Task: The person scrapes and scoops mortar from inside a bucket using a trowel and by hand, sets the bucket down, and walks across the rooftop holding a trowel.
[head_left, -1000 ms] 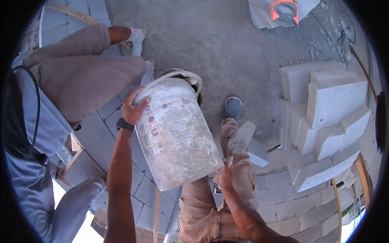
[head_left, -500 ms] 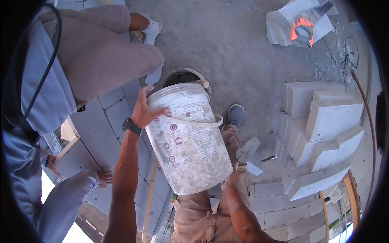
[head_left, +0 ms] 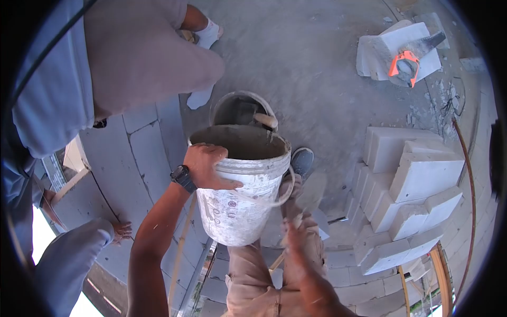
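Note:
My left hand point(head_left: 207, 166) grips the rim of a white, mortar-stained plastic bucket point(head_left: 237, 206), thumb outside and fingers over the edge. The bucket's mouth faces up and away, showing a grey inside; its handle hangs at the right. Just beyond stands a second bucket point(head_left: 216, 108) holding a tool with a wooden handle point(head_left: 265, 121). My right hand point(head_left: 297, 240), blurred by motion, is apart from the white bucket, low on its right. A smeared grey trowel blade point(head_left: 315, 189) extends ahead of that hand, whose fingers look closed around its handle.
Pale blocks point(head_left: 428, 177) are stacked at right. An orange-handled saw point(head_left: 405, 68) lies on blocks at upper right. A person's leg point(head_left: 153, 58) is close on the left, with another person's hand point(head_left: 122, 231) on the block wall point(head_left: 145, 153). My shoe point(head_left: 302, 161) stands beyond the bucket.
The white bucket has tipped more upright, so its open mouth now shows. My left hand has moved onto the rim, and my right hand has come away from the bucket's base.

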A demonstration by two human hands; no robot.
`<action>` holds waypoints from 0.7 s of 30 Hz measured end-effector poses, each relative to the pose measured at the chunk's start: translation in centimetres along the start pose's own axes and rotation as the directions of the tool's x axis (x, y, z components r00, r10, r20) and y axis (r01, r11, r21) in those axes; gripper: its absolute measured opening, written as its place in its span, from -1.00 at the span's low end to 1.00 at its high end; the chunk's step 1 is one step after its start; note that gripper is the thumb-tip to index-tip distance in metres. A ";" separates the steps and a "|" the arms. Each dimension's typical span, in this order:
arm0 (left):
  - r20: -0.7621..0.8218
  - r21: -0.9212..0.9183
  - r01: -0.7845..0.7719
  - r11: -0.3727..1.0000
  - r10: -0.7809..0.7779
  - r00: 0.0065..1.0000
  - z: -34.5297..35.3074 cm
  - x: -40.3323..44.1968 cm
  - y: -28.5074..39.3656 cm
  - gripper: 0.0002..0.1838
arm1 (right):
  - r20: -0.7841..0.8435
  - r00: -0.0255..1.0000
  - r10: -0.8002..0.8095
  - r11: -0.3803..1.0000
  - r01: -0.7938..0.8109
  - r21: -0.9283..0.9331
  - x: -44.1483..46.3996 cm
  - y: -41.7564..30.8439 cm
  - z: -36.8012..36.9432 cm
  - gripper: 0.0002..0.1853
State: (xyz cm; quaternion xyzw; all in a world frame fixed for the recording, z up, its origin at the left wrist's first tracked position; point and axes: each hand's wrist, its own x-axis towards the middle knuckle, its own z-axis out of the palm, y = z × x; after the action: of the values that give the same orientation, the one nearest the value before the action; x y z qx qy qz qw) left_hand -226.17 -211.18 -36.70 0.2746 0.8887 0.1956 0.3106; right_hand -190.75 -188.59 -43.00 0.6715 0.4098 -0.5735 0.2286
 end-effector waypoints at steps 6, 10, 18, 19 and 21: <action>-0.169 -0.083 -0.150 0.985 0.134 0.976 1.2 -3.2 -0.3 -0.35 | 0.168 0.913 -0.371 0.898 0.399 -0.188 2.9 -12.8 -1.7 -0.78; -0.177 -0.074 -0.168 0.983 0.153 0.972 2.0 -3.6 0.9 -0.34 | 0.369 0.721 -0.587 0.604 0.693 -0.393 2.0 -19.0 1.0 -0.79; -0.433 -0.035 -0.222 0.974 0.186 0.882 4.9 -5.8 2.9 -0.47 | 0.589 0.574 -0.569 0.169 0.783 -0.599 -2.5 -25.0 12.6 -0.61; -0.429 -0.031 -0.190 0.981 0.158 0.889 5.1 -6.2 3.0 -0.49 | 0.634 0.533 -0.561 0.021 0.774 -0.632 -1.6 -25.9 12.9 -0.59; -0.424 -0.036 -0.161 0.986 0.131 0.896 5.4 -6.8 3.0 -0.50 | 0.703 0.529 -0.475 -0.153 0.737 -0.658 -0.8 -28.4 13.2 -0.61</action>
State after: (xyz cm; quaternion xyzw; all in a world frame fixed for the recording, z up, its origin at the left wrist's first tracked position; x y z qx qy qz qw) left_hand -217.06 -212.03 -36.10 0.2809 0.9042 0.3038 0.1061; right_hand -221.52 -183.18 -40.74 0.0381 0.8958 -0.3064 0.3198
